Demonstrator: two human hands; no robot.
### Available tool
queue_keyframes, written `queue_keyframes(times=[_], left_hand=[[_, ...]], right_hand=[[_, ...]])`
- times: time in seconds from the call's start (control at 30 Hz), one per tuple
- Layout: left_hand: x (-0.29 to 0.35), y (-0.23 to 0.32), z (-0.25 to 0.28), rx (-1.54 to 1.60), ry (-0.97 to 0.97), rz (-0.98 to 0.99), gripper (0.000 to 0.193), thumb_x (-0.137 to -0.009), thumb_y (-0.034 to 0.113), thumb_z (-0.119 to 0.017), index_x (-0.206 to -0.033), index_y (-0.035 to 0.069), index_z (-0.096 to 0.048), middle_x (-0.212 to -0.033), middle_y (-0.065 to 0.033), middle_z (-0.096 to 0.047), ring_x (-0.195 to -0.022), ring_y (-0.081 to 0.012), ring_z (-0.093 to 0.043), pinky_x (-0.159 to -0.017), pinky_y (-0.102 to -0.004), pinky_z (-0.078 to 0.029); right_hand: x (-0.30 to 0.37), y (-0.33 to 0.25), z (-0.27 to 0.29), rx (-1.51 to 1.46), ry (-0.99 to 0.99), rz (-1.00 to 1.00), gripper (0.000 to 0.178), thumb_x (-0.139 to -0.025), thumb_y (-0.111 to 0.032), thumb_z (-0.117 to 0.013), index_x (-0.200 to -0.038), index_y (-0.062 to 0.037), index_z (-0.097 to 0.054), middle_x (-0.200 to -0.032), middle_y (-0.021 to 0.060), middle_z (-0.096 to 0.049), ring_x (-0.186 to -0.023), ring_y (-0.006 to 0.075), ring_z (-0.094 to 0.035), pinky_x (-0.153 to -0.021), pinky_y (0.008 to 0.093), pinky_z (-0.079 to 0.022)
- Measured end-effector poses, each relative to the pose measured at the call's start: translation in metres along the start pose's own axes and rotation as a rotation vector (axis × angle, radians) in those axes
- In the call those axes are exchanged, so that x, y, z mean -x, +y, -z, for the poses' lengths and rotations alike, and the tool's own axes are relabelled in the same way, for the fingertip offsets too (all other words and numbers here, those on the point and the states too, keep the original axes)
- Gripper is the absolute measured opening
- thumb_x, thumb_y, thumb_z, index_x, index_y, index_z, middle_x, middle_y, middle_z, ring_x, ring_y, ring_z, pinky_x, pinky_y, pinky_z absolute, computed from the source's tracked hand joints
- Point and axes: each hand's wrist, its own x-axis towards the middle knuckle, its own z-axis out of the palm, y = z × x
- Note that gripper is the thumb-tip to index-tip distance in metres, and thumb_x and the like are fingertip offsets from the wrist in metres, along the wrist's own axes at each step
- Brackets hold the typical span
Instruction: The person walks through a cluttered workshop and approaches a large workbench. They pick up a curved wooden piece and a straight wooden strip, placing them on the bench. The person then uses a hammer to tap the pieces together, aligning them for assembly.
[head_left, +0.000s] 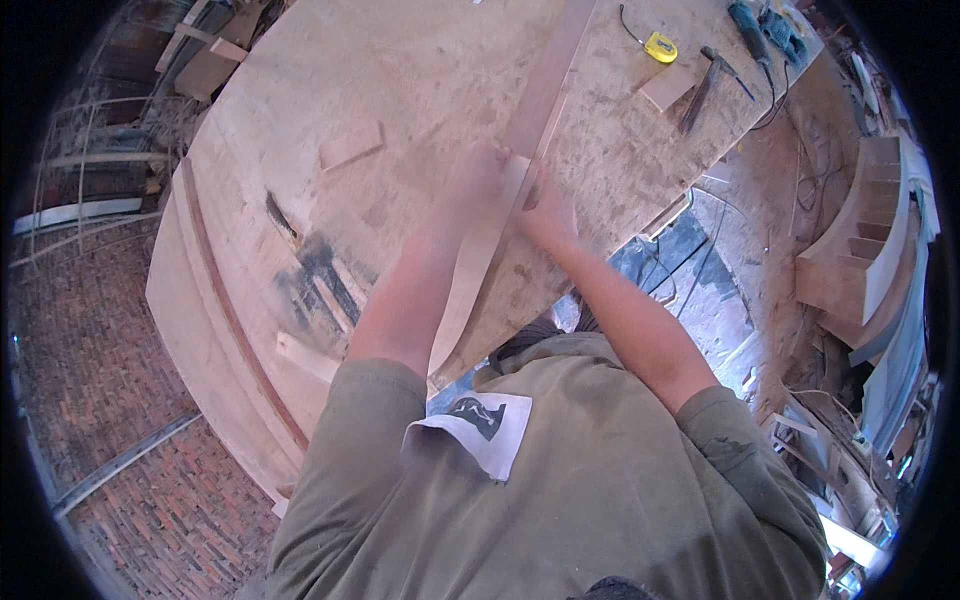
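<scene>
A long pale strip, thin and slightly curved like veneer, runs from the table's near edge up to the middle. There it meets a straight brown wooden board that continues to the far edge. My left hand, somewhat blurred, closes on the strip's left edge just below the board's end. On the opposite edge my right hand grips the strip with bent fingers. Both hands sit close together at the join, and some fingertips are hidden.
On the large wooden table lie a yellow tape measure, a hammer, a corded power tool and small wood blocks. A brush lies left by dark stains. A curved wooden piece stands right; brick floor lies left.
</scene>
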Motion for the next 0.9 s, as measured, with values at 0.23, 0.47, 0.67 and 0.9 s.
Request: queue_keyframes(times=[0.23,0.47,0.67,0.9], left_hand=[[0.004,0.000,0.008,-0.123,-0.021,-0.140,0.036,-0.090,0.030,-0.068,-0.123,0.016,-0.074,-0.102,-0.0239,-0.072,-0.098,-0.0395,-0.070,-0.087,-0.0452,-0.056],[0.006,0.008,0.013,-0.227,-0.015,-0.184,0.040,-0.087,0.026,-0.070,-0.126,0.018,-0.072,-0.104,-0.0227,-0.072,-0.102,-0.0385,-0.069,-0.088,-0.0446,-0.055],[0.008,0.009,0.015,-0.163,-0.036,-0.134,0.046,-0.084,0.021,-0.072,-0.130,0.021,-0.071,-0.104,-0.0204,-0.073,-0.100,-0.0368,-0.070,-0.087,-0.0426,-0.055],[0.010,0.010,0.014,-0.132,-0.042,-0.105,0.026,-0.099,0.027,-0.063,-0.114,0.010,-0.076,-0.107,-0.0207,-0.073,-0.104,-0.0371,-0.070,-0.087,-0.0457,-0.057]], right_hand=[[0.017,-0.017,0.012,0.260,-0.234,0.031,0.114,-0.073,-0.034,-0.085,-0.163,-0.0222,-0.016,-0.127,0.0241,-0.063,-0.112,0.0425,-0.066,-0.093,0.0507,-0.055],[0.027,-0.019,0.014,0.474,-0.283,0.166,0.102,-0.078,-0.029,-0.081,-0.161,-0.0265,-0.024,-0.126,0.0195,-0.059,-0.109,0.0398,-0.066,-0.089,0.0527,-0.056],[0.016,0.000,0.011,0.418,-0.127,0.119,0.085,-0.082,-0.027,-0.076,-0.156,-0.0271,-0.035,-0.127,0.0188,-0.059,-0.111,0.0404,-0.066,-0.091,0.0522,-0.056],[0.002,0.032,0.041,0.400,0.037,0.082,0.067,-0.084,-0.020,-0.071,-0.147,-0.0191,-0.049,-0.116,0.0227,-0.060,-0.108,0.0440,-0.064,-0.091,0.0514,-0.054]])
